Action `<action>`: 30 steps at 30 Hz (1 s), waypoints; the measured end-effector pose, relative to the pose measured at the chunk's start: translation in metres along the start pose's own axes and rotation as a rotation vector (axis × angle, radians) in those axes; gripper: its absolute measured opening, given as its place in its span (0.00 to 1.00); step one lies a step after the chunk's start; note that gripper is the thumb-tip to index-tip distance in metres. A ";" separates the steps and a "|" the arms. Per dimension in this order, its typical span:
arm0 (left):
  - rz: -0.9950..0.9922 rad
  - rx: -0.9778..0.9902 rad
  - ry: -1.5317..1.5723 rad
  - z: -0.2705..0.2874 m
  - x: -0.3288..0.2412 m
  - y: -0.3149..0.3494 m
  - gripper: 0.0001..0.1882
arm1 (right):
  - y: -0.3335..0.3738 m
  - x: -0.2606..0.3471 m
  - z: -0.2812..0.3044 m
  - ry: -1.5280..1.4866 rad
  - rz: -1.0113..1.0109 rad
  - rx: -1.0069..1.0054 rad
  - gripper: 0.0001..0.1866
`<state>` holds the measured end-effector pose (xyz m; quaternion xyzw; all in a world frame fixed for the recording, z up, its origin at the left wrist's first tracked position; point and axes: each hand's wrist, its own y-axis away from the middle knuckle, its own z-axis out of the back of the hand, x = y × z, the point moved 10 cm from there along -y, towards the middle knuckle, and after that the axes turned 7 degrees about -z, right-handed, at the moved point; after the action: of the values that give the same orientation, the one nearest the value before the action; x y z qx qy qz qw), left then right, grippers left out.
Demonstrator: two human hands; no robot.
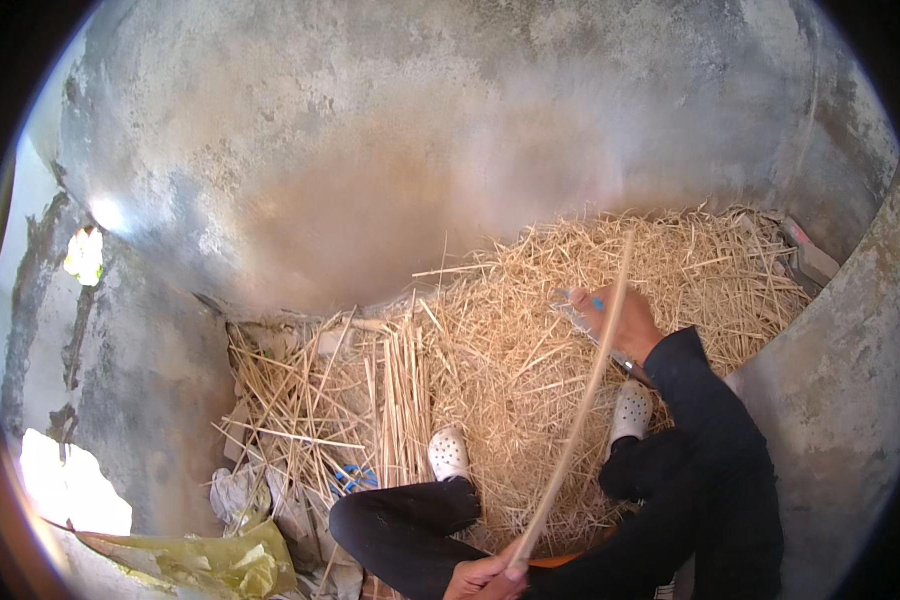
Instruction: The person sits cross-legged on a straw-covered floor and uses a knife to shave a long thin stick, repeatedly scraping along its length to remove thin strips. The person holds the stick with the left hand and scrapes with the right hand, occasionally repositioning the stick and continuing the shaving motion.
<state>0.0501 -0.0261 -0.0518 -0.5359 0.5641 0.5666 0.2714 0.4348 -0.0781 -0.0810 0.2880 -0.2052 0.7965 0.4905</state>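
Two bare hands are seen at work, with one long pale strip (574,425) set between them and the camera. Its lower end is gripped by the left hand (485,580) at the bottom centre of the frame, with the fingers folded close around it. A partly hidden tool (627,366), with metal and a little blue showing, is held in the closed right hand (630,318), right of centre; whether it is a knife cannot be told for certain.

The step in hand is judged to be the dressing or thinning of the strip, though no cut can be made out. For the next move, a firm hold at the lower end and a controlled angle of the tool seem to be called for, with fingers held clear of any edge.

The strip's long axis is slanted from the bottom centre towards the upper right, slightly bowed, with the free tip pointed up near the far wall (370,150). The right hand is crossed by it in view; whether the tool is touched cannot be told. Loose shavings (520,400) are spread below, and pale stalks (400,400) are laid left of centre.
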 end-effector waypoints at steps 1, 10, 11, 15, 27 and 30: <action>-0.014 -0.008 -0.045 -0.002 -0.003 -0.004 0.15 | 0.009 0.013 -0.010 0.006 0.020 0.008 0.42; -0.078 -0.159 0.349 0.038 -0.032 -0.028 0.24 | 0.094 0.106 0.011 -0.122 0.473 0.040 0.34; -0.068 -0.151 0.319 0.036 -0.030 -0.029 0.24 | 0.123 0.137 0.011 -0.078 0.588 0.085 0.33; -0.020 -0.166 0.198 0.027 -0.030 -0.019 0.26 | 0.075 0.090 -0.015 0.096 0.292 0.064 0.33; -0.062 -0.174 0.181 0.017 -0.027 -0.016 0.24 | 0.102 0.118 0.017 0.039 0.608 -0.166 0.44; -0.047 -0.146 0.205 0.008 -0.014 -0.015 0.24 | 0.066 0.081 0.014 0.054 0.384 -0.134 0.43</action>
<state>0.0657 -0.0111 -0.0458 -0.6223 0.5336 0.5418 0.1857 0.3506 -0.0612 -0.0202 0.1891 -0.2955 0.8673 0.3530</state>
